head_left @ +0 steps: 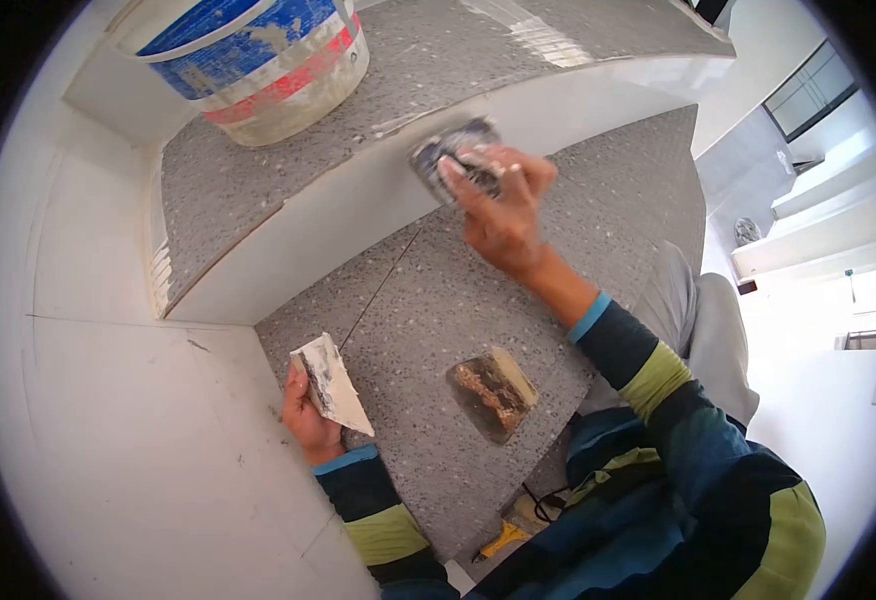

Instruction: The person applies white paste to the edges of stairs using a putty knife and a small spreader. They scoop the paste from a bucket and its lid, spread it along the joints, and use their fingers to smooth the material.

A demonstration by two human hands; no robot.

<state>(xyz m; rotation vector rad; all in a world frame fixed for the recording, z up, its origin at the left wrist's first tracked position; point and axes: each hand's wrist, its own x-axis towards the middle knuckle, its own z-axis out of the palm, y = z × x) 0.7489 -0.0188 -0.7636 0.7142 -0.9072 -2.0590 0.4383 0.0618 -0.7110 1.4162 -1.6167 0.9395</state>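
Observation:
My right hand [503, 205] grips a dark grey pad [455, 160] smeared with white, held against the upper part of the white step riser [358, 200]. The pad is slightly blurred, and my fingers cover part of it. Low on the left, my left hand [308, 415] is closed round the edge of a small flat board [333, 385] that carries thick white paste. This board is tilted over the speckled grey step [408, 330], beside the white wall. Between my two arms, a flat brown-and-grey piece with rounded corners [493, 395] lies on the step.
A paste-stained blue, white and red bucket [288, 85] stands on the upper step at the back left. Close to my body, a yellow tool [503, 540] and a black cord lie below the step's edge. A white wall [128, 420] borders the left side.

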